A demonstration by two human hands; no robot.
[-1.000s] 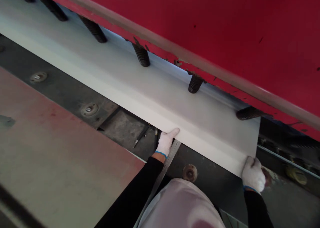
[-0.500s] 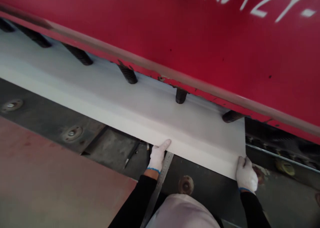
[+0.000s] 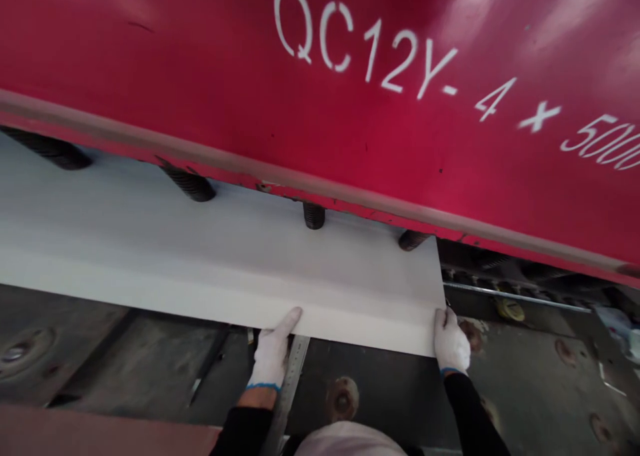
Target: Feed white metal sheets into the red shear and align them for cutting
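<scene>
Currently beneath the beam point(image 3: 210, 83): a pale sheet point(image 3: 345, 276) lies on the dark bed point(image 3: 400, 389), its far side passing out of sight under the red machine front, close by the dark rods point(image 3: 314, 217).
Sheet, so far: laying it in looks done; its near strip lies in front of the rods, and no cut shows. Settling that near edge seems unfinished, as both your hands are on it.
Left hand point(image 3: 271, 357): gloved, you reach forward, thumb stretched over the near edge; your other fingers are tucked from view, so whether they clamp the sheet from below cannot be told.
Ruler point(image 3: 294, 376): beside that hand, its far end at the sheet's edge; whether you hold it is unclear.
Right hand point(image 3: 451, 343): gloved, you curl it at the near right corner, knuckles outward; gripping or merely bracing, you leave no way to tell.
Sleeves point(image 3: 470, 406): black, well apart, both angled forward.
</scene>
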